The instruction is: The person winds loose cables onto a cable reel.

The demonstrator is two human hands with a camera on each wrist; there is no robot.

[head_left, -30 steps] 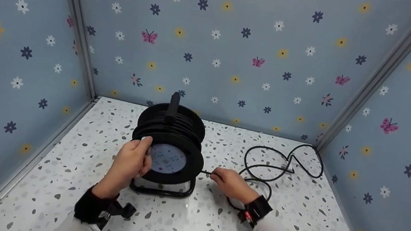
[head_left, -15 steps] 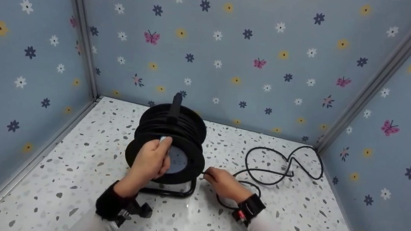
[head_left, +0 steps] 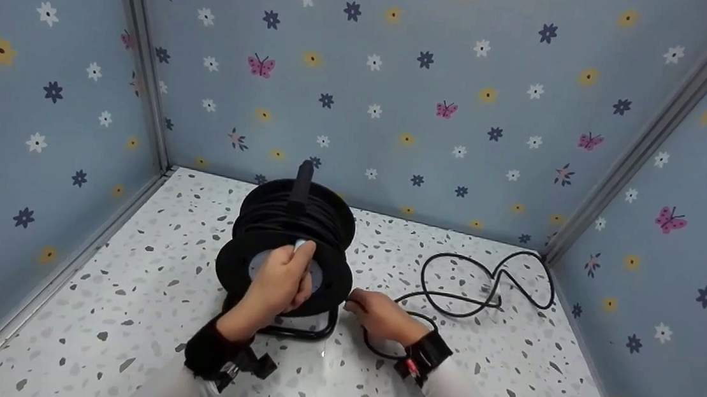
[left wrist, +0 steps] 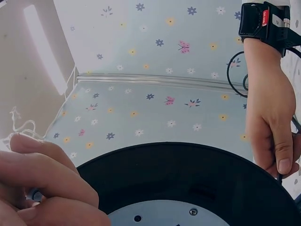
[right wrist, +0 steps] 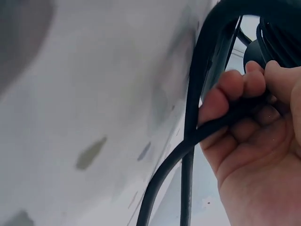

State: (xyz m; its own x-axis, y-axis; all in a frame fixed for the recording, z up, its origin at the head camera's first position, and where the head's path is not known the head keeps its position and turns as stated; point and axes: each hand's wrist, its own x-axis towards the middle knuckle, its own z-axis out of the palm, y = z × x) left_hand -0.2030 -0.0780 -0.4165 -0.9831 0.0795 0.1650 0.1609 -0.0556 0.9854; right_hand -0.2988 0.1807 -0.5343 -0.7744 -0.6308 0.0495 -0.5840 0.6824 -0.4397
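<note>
A black cable reel (head_left: 227, 270) stands on the speckled table in the head view, with cable wound on its drum and a grey round face plate at the front. My left hand (head_left: 275, 284) curls round a small pale-tipped knob (head_left: 300, 243) in front of that plate, covering most of it. Low at the reel's right side, my right hand (head_left: 384, 319) holds the black cable (right wrist: 214, 127), which passes through its curled fingers in the right wrist view. The reel's rim (left wrist: 169, 155) fills the lower part of the left wrist view.
Loose cable (head_left: 451, 254) lies in loops on the table (head_left: 504, 378) to the right, reaching the back corner. The reel has a black carrying handle (head_left: 300, 187) on top and a tubular stand (head_left: 303, 333). Flower-patterned panels (head_left: 400, 100) enclose three sides.
My left hand has moved rightward across the reel's face with the knob. My right hand has shifted slightly left toward the reel, and the cable loop near its wrist looks smaller.
</note>
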